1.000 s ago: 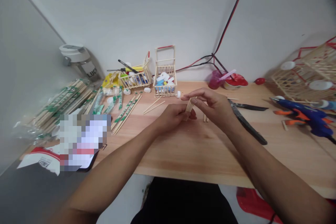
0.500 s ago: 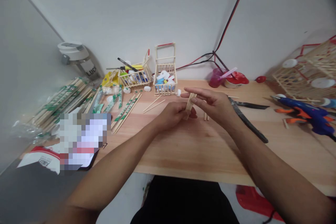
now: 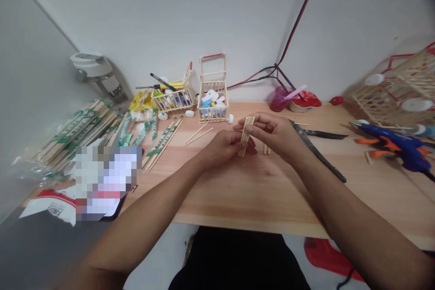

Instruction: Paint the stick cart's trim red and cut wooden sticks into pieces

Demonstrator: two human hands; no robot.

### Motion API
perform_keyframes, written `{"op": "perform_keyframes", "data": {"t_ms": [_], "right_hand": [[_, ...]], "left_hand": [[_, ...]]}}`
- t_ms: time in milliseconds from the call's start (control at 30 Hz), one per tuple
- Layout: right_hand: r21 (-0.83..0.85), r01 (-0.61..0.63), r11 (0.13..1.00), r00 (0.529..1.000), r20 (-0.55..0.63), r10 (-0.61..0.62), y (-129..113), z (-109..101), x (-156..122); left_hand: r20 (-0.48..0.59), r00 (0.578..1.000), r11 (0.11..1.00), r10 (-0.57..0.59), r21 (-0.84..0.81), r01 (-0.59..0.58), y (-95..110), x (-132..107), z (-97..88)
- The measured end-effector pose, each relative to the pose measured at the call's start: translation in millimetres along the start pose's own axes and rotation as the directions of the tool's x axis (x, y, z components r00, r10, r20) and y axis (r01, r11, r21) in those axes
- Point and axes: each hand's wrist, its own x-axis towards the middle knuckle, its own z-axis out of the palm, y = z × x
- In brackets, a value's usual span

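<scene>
A small bundle of thin wooden sticks (image 3: 245,136) stands nearly upright above the wooden table (image 3: 258,195), pinched between both hands. My left hand (image 3: 226,147) grips its lower part from the left. My right hand (image 3: 272,133) presses its fingers across the upper part from the right. Their fingers hide part of the bundle. Just beyond my right fingers, a few short sticks (image 3: 267,149) stand or lie on the table. Two loose longer sticks (image 3: 199,135) lie to the left of my left hand.
Small stick-built crates (image 3: 213,108) hold colourful bottle caps at the back. Wrapped chopsticks (image 3: 78,133) lie at left beside a pixelated phone (image 3: 107,181). To the right are a long black strip (image 3: 317,154), a blue glue gun (image 3: 397,145), and a large stick structure (image 3: 401,95).
The bundle now stands more upright and its sticks look more tightly aligned. My hands have moved slightly closer together around it, and the whole view has shifted a little.
</scene>
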Motion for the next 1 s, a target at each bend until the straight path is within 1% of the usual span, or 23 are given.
{"op": "perform_keyframes", "data": {"t_ms": [100,300,433,600,700,767,800,833,900,933,1000], "right_hand": [[0.015,-0.041,0.999,0.998,-0.038,0.042,-1.4,0.3,-0.3],[0.034,-0.055,0.998,0.997,-0.056,0.057,-0.6,0.2,0.3],[0.017,-0.043,0.999,0.995,-0.087,0.044,-2.3,-1.5,0.3],[-0.011,-0.006,1.000,0.992,-0.128,0.004,-5.7,-2.0,1.2],[-0.041,0.026,0.999,0.980,-0.195,-0.033,-5.1,-4.9,2.8],[-0.053,0.074,0.996,0.956,-0.280,-0.086,-4.5,-11.1,4.0],[-0.052,0.106,0.993,0.936,-0.332,-0.117,-4.5,-15.5,4.5],[-0.045,0.138,0.989,0.911,-0.387,-0.144,-4.7,-20.4,5.0],[-0.012,0.179,0.984,0.871,-0.464,-0.164,-5.7,-30.1,5.7],[0.011,0.184,0.983,0.864,-0.479,-0.156,-6.2,-33.8,6.1],[0.061,0.170,0.984,0.880,-0.459,-0.124,-6.7,-37.5,6.5]], "left_hand": [[0.032,0.999,0.998,-0.036,-0.058,0.037,1.1,0.5,0.6],[0.065,0.995,0.978,-0.070,-0.194,0.081,-2.1,0.1,2.6],[0.099,0.992,0.950,-0.080,-0.292,0.106,-3.5,0.1,4.3],[0.106,0.989,0.928,-0.099,-0.348,0.130,-3.2,0.1,4.9],[0.133,0.986,0.932,-0.104,-0.333,0.143,-3.9,-0.5,4.8],[0.170,0.979,0.934,-0.112,-0.319,0.162,-4.6,-0.8,4.8],[0.178,0.977,0.934,-0.120,-0.314,0.172,-5.1,-0.7,4.9],[0.168,0.977,0.932,-0.133,-0.314,0.181,-5.7,-0.4,4.8],[0.078,0.982,0.920,-0.171,-0.344,0.188,-6.7,1.2,3.8],[0.004,0.981,0.905,-0.192,-0.385,0.179,-7.0,2.3,2.8],[-0.119,0.964,0.841,-0.238,-0.522,0.143,-6.2,4.5,-0.2]]}}
